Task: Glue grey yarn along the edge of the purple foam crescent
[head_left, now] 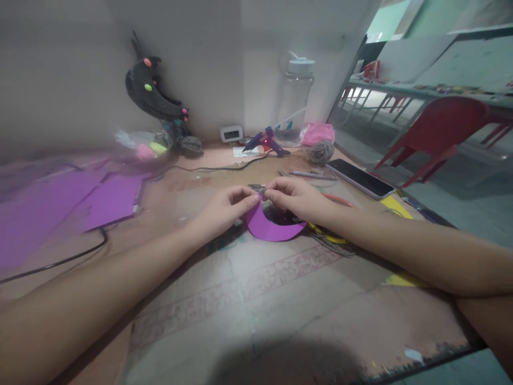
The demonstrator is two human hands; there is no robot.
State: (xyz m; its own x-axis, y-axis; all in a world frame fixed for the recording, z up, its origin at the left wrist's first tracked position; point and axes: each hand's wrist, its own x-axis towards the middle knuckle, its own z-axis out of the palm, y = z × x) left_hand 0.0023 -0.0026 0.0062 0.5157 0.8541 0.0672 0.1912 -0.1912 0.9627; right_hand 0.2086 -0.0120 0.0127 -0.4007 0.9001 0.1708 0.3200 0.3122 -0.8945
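Observation:
A purple crescent-shaped sheet piece (272, 231) curves below my two hands over the middle of the table. My left hand (236, 202) is closed, with thumb and forefinger pinching the crescent's upper left tip. Close beside it, my right hand (290, 195) is also closed in a pinch at the same tip; what lies between its fingertips is too small to make out. Just beyond the fingertips is a small dark, thin object (255, 187). Dark material shows inside the crescent's curve, partly hidden by my right hand.
Purple sheets (112, 200) lie at left, near a black cable. Behind stand a blue glue gun (266, 141), a small digital clock (231, 133), a clear bottle (295, 99) and a decorated black crescent (150, 91). A phone (360, 179) and grey yarn (321, 152) are at right.

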